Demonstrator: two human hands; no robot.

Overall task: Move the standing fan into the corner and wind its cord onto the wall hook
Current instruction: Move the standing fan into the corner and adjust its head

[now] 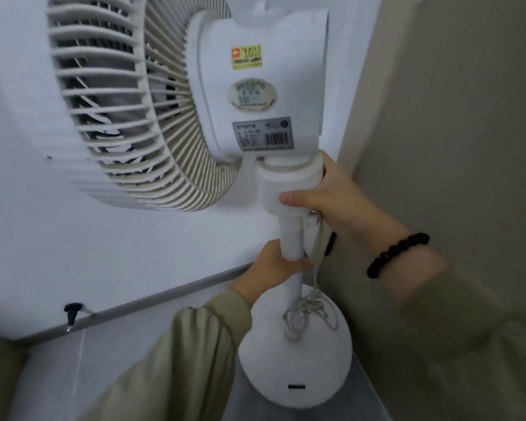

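The person holds the standing fan (255, 86) with both hands. The right hand (331, 202) wraps around the thick collar (289, 183) just under the motor housing, with the thumb laid across the front. The left hand (271, 265), lower down, closes around the thin pole (292, 238). The fan's round base (295, 366) lies below the left hand, close to where a white wall meets a beige one. The beige wall rises just beyond the right hand. The grille (119, 101) spreads above and to the left of both hands, facing the white wall.

The moving step appears to be in hand and near its end, since the fan looks almost tucked into the corner. Whether the base rests on the floor or is lifted off it cannot be told.

The cord (312, 308) drops from beside the right hand to a loose tangle on the base, wound onto nothing. The next move probably calls for steadying the fan, freeing one hand and gathering that tangle without pulling the fan over.

The top of the fan is cut off by the frame. The right hand's fingers are hidden behind the collar, and no plug shows. A small black peg (72, 311) sits low on the white wall, well to the left of the left hand. It may be the hook, but it is too small to tell.
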